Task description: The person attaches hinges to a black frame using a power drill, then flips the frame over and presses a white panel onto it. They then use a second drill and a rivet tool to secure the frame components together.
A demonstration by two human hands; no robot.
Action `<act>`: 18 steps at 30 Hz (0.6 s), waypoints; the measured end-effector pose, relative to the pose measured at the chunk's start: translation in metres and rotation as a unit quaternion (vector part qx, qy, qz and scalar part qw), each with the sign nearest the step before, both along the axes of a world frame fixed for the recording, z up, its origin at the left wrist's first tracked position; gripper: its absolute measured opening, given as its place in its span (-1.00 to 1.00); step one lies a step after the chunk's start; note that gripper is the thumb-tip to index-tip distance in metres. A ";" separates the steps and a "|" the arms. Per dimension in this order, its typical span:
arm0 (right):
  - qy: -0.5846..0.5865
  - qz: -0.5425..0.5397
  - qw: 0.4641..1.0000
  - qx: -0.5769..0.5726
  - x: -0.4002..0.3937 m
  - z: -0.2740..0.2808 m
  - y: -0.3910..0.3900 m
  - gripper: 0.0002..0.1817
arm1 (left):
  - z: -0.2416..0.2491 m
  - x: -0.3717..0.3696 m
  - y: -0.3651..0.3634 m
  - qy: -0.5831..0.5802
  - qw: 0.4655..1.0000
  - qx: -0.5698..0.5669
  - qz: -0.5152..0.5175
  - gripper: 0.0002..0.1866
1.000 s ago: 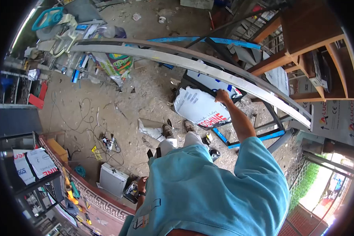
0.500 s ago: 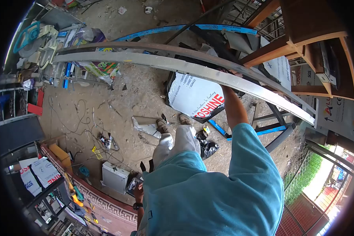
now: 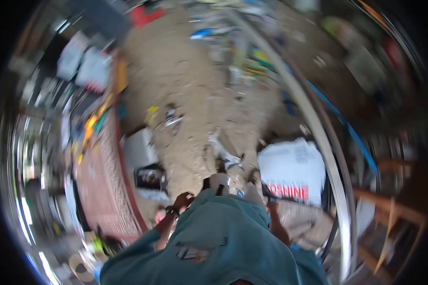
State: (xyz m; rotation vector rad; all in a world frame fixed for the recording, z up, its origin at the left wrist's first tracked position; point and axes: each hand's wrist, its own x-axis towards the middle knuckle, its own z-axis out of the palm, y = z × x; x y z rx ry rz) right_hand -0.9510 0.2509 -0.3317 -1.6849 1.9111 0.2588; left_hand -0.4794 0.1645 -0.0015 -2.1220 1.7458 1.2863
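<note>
My left hand, with a dark watch on its wrist, is low beside my left hip. Its fingers look bent, but blur hides whether they hold anything. My right hand hangs by my right thigh, near the lower left corner of a white panel with red lettering. Its fingers are smeared and partly hidden by my arm and shirt. To the right of that panel, a long metal bar curves through the view, apart from both hands.
A pink patterned surface and a light box are at my left. Scraps and tools lie on the dirt floor ahead. A blue strip runs beyond the bar. A brown wooden frame stands at the right.
My view has swung to the left and blurred. My right hand has left the metal bar and dropped to my side. My left hand remains low.
</note>
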 end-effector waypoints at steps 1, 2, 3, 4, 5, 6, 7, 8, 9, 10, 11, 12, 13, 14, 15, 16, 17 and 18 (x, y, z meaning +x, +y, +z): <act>-0.016 0.051 0.998 0.041 -0.008 0.016 0.021 -0.57 | 0.016 -0.017 -0.003 0.016 0.995 -0.011 0.102 -0.60; -0.049 0.066 0.995 0.063 -0.019 0.026 0.022 -0.60 | -0.005 -0.016 0.006 0.030 0.990 -0.074 0.116 -0.63; -0.073 0.085 0.990 0.081 -0.035 0.037 0.009 -0.63 | -0.012 -0.021 0.013 0.026 0.984 -0.081 0.155 -0.63; -0.090 0.100 0.986 0.095 -0.049 0.047 -0.009 -0.66 | -0.019 -0.021 0.016 0.031 0.981 -0.086 0.174 -0.64; -0.106 0.110 0.983 0.107 -0.058 0.058 -0.033 -0.69 | -0.026 -0.015 0.023 0.036 0.973 -0.097 0.207 -0.64; -0.124 0.111 0.980 0.114 -0.066 0.066 -0.061 -0.72 | -0.038 -0.013 0.032 0.033 0.963 -0.069 0.258 -0.63; -0.146 0.099 0.977 0.117 -0.071 0.076 -0.089 -0.74 | -0.050 -0.009 0.039 0.033 0.953 -0.040 0.298 -0.63; -0.167 0.080 0.975 0.122 -0.075 0.087 -0.115 -0.77 | -0.071 -0.001 0.055 0.009 0.948 -0.106 0.299 -0.60; -0.205 0.027 0.968 0.140 -0.082 0.095 -0.138 -0.80 | -0.080 0.008 0.062 0.014 0.949 -0.070 0.308 -0.58; -0.265 -0.071 0.946 0.175 -0.087 0.107 -0.169 -0.82 | -0.083 0.013 0.070 0.009 0.935 -0.031 0.353 -0.58; -0.350 -0.217 0.884 0.222 -0.092 0.112 -0.201 -0.85 | -0.105 0.024 0.087 -0.019 0.957 -0.112 0.267 -0.61; -0.402 -0.322 0.819 0.253 -0.102 0.115 -0.230 -0.87 | -0.101 0.034 0.089 0.024 0.936 -0.040 0.350 -0.65; -0.402 -0.402 0.779 0.264 -0.099 0.109 -0.260 -0.85 | -0.163 0.045 0.114 -0.021 0.936 -0.078 0.343 -0.63; -0.400 -0.480 0.732 0.273 -0.104 0.100 -0.304 -0.82 | -0.178 0.060 0.118 -0.013 0.923 -0.042 0.381 -0.57; -0.271 -0.163 0.888 0.335 -0.108 0.089 -0.348 -0.79 | -0.148 0.070 0.112 -0.001 0.882 -0.035 0.470 -0.50; -0.111 0.169 0.935 0.292 -0.091 0.106 -0.381 -0.76 | -0.146 0.085 0.114 -0.003 0.873 -0.045 0.486 -0.51; -0.116 -0.079 0.963 0.232 -0.045 0.106 -0.397 -0.75 | -0.142 0.100 0.113 -0.002 0.856 -0.051 0.515 -0.51; -0.160 -0.316 0.930 0.094 0.034 0.150 -0.411 -0.72 | -0.135 0.113 0.115 -0.002 0.837 -0.053 0.544 -0.51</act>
